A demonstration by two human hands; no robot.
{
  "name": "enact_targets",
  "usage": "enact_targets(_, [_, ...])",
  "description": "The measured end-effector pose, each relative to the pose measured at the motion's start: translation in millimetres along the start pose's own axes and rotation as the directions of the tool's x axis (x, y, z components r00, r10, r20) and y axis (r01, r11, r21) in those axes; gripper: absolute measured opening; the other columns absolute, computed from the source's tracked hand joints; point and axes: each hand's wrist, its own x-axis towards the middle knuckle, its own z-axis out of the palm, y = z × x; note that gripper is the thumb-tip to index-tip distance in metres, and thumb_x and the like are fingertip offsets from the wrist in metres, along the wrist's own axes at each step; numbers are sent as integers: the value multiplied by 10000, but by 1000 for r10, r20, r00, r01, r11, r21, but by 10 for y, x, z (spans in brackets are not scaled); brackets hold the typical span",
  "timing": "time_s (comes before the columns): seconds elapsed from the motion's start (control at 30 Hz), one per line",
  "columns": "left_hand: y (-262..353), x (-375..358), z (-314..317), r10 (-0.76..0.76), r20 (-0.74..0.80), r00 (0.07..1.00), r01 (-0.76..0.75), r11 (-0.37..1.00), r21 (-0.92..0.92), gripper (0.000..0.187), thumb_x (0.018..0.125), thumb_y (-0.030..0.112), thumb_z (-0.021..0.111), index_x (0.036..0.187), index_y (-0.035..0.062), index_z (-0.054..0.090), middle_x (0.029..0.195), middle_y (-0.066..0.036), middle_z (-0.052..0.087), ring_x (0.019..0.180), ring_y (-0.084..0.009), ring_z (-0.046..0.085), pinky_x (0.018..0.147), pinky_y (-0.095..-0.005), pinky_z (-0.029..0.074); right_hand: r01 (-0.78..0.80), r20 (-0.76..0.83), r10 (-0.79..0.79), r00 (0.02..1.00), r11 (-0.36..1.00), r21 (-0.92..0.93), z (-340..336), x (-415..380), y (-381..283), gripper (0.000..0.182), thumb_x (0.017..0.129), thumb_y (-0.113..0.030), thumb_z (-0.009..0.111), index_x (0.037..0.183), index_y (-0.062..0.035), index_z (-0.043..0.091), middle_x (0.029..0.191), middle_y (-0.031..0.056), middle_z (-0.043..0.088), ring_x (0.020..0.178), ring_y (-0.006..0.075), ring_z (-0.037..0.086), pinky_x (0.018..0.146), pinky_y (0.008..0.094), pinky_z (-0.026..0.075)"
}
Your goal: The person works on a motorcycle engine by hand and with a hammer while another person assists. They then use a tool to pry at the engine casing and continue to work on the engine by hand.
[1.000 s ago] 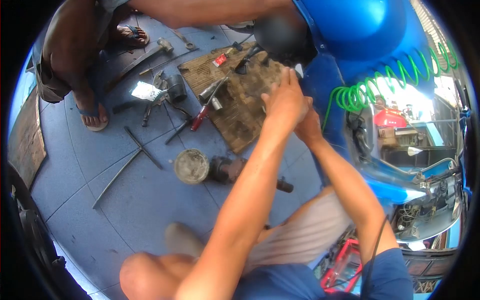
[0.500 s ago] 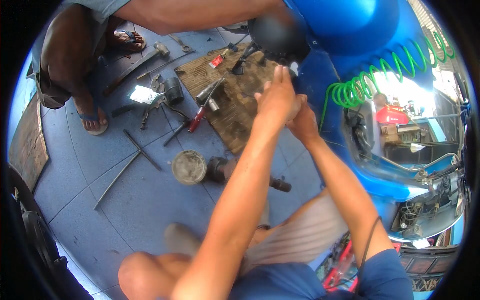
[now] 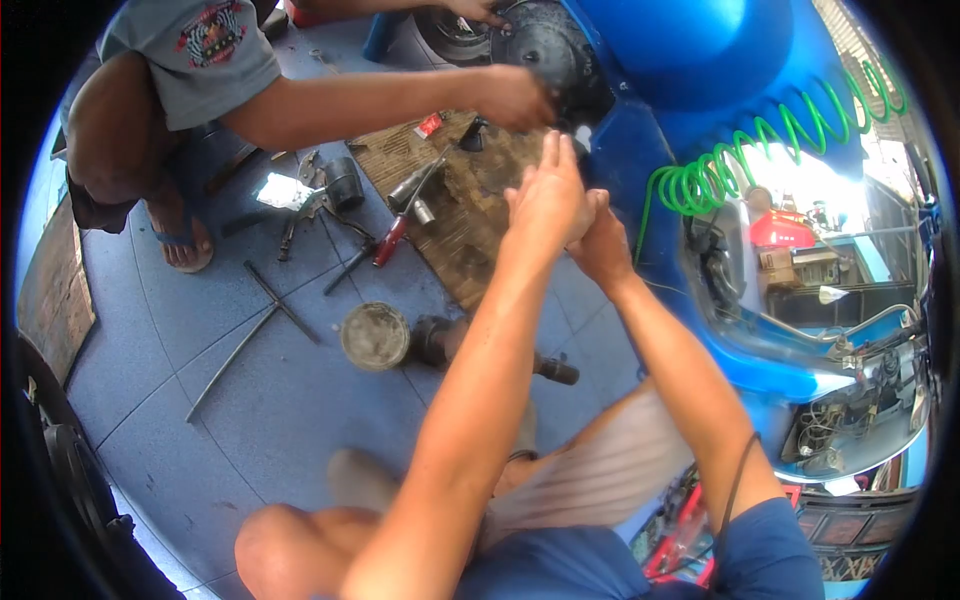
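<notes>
My left hand (image 3: 548,203) is raised over the edge of the cardboard (image 3: 475,245), two fingers stretched out and the thumb side apart. My right hand (image 3: 604,247) is against it, fingers curled; whatever it grips, if anything, is hidden. Both are beside the blue body panel (image 3: 640,145). To their left, a red-handled screwdriver (image 3: 392,240) lies across the cardboard's edge by a metal cylinder (image 3: 408,188). A co-worker's hand (image 3: 515,97) hovers just beyond my fingertips. Another hand (image 3: 478,10) touches a dark round part (image 3: 540,50) at the top.
Pliers (image 3: 320,205), a black cup-shaped part (image 3: 343,183) and crossed rods (image 3: 280,303) lie on the tiled floor (image 3: 150,340). A round tin (image 3: 375,336) stands near my left forearm. A green coiled hose (image 3: 710,178) hangs at the right. A co-worker's foot (image 3: 185,235) is at the left.
The co-worker's arm has swung down into the middle, its hand now near mine. The dark round part is in fuller view. My hands have barely moved.
</notes>
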Motion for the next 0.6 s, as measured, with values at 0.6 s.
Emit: enact_targets(0.6, [-25, 2, 8, 26, -14, 1000, -26, 1000, 1, 974, 910, 427, 741, 1643, 60, 215, 1739, -86, 161, 1506, -344, 385, 1177, -539, 396, 5, -2, -5, 1000, 1000, -9, 10, 7, 11, 382, 884, -26, 654, 1185, -5, 419, 1015, 240, 583, 942, 486, 642, 803, 550, 544])
